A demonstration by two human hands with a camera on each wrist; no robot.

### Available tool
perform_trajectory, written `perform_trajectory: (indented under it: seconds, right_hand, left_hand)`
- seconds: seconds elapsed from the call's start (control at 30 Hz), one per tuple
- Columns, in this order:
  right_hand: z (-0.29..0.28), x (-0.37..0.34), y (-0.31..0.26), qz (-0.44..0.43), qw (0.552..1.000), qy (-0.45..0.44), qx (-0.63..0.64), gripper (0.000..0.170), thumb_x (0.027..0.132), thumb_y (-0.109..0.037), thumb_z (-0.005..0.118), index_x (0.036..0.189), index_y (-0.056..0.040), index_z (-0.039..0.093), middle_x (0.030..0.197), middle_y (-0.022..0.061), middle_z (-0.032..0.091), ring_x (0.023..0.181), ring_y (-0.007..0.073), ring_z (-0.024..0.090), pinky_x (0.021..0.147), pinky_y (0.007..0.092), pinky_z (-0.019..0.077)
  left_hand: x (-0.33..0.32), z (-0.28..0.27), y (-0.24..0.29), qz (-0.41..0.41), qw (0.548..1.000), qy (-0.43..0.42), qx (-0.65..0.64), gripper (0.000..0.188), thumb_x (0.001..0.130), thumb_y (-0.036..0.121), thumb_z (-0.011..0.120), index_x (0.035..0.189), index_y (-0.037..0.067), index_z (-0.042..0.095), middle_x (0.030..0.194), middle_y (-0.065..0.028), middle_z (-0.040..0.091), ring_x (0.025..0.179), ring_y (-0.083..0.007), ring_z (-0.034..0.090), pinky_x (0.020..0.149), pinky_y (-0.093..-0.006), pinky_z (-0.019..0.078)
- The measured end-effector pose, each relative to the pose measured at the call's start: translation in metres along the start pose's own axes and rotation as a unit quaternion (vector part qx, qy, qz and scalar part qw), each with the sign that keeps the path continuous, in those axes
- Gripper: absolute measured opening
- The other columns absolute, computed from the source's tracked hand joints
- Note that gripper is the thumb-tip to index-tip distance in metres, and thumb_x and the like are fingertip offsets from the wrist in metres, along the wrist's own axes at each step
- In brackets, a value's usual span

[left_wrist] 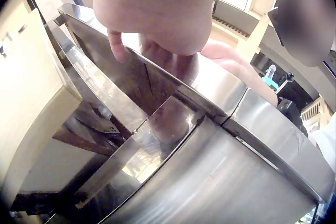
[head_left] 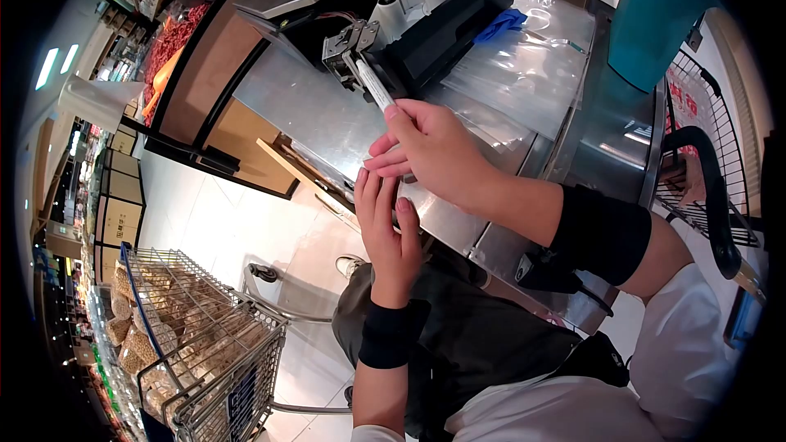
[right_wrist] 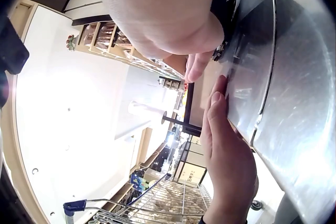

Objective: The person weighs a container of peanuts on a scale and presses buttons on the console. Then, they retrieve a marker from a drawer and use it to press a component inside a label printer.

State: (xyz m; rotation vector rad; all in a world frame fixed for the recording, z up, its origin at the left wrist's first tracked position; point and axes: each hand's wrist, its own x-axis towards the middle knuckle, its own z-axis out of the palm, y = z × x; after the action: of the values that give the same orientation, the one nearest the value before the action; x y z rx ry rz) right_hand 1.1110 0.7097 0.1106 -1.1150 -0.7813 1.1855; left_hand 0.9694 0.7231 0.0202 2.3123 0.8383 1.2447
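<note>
A white printed label strip (head_left: 375, 83) sticks out of the open label printer (head_left: 348, 53) in the head view. My right hand (head_left: 434, 147) pinches its lower end between thumb and index finger, the other fingers loosely bent. Just below, my left hand (head_left: 389, 233) is raised with its fingers extended, their tips close to the right fingertips; whether they touch is unclear. The left hand (right_wrist: 228, 150) also shows in the right wrist view, beside the steel counter and holding nothing visible. In the left wrist view the palm (left_wrist: 157, 8) hides its fingers.
Clear plastic bags (head_left: 524, 65) and a blue crumpled item (head_left: 501, 24) lie on the steel counter, right of the printer's black cover. A cart (head_left: 205, 344) with bagged goods stands at lower left, and another wire basket (head_left: 708, 98) is at right. An open drawer (head_left: 303, 176) juts below the counter.
</note>
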Motion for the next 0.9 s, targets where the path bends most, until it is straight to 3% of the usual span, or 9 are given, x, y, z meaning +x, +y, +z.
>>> perform_trajectory:
  seconds: [0.3, 0.9]
  right_hand:
    - [-0.0002, 0.0012, 0.003, 0.016, 1.0, 0.011, 0.01, 0.036, 0.107, -0.032, 0.039, 0.102, 0.0, 0.054, 0.095, 0.0126, 0.066, 0.09, 0.0219, 0.073, 0.07, 0.0265, 0.0567]
    - [-0.0004, -0.0008, 0.0004, 0.06, 0.998, 0.019, 0.005, 0.035, 0.107, -0.03, 0.038, 0.102, 0.0009, 0.054, 0.096, 0.0146, 0.068, 0.085, 0.0211, 0.073, 0.071, 0.0279, 0.0587]
  left_hand:
    - [-0.001, 0.0007, 0.0, 0.0, 1.0, 0.005, 0.003, 0.038, 0.1, 0.019, 0.043, 0.124, -0.007, 0.058, 0.134, -0.0196, 0.053, 0.135, -0.0371, 0.041, 0.112, -0.0439, 0.0295]
    - [-0.0008, -0.0004, -0.0026, 0.0, 1.0, -0.005, -0.009, 0.037, 0.101, 0.017, 0.043, 0.125, -0.005, 0.057, 0.137, -0.0195, 0.052, 0.136, -0.0374, 0.04, 0.112, -0.044, 0.03]
